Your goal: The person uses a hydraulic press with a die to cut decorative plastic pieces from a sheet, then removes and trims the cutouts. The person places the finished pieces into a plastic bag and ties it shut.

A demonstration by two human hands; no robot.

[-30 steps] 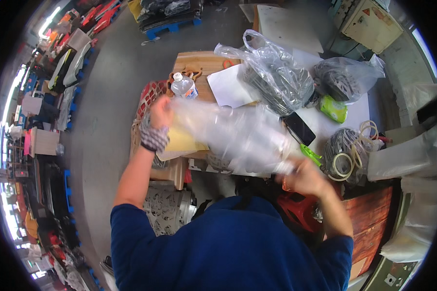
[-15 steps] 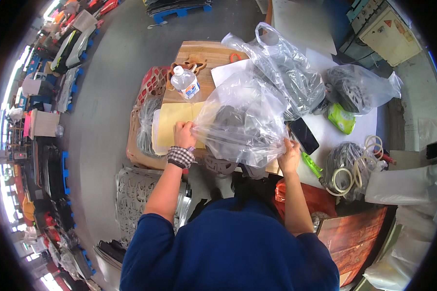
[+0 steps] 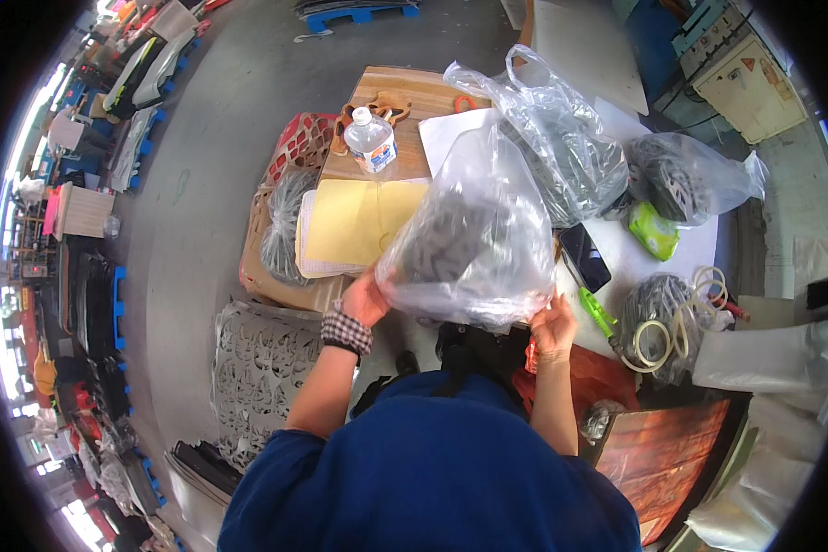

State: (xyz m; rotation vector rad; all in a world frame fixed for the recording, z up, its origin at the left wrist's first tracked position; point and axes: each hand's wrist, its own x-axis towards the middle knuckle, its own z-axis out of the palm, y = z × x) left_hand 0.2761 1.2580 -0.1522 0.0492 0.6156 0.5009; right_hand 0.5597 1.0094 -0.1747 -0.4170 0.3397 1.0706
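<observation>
1. Fingers [image 3: 546, 319] of the left hand [image 3: 364, 300] and right hand [image 3: 555, 331] hold a big clear plastic bag [image 3: 478, 248].
2. It is right of the flat yellow paper [image 3: 350, 221].
3. Behind the paper: a clear plastic bottle [image 3: 371, 143].

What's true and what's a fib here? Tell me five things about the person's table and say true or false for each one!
1. The left hand touches the big clear plastic bag in front of the person. True.
2. The checked wristband is on the right wrist. False: it is on the left wrist.
3. The clear bottle has a white cap. True.
4. The yellow sheet lies to the right of that big bag. False: it lies to the left.
5. The smartphone has a brightly lit screen. False: its screen looks dark.
</observation>
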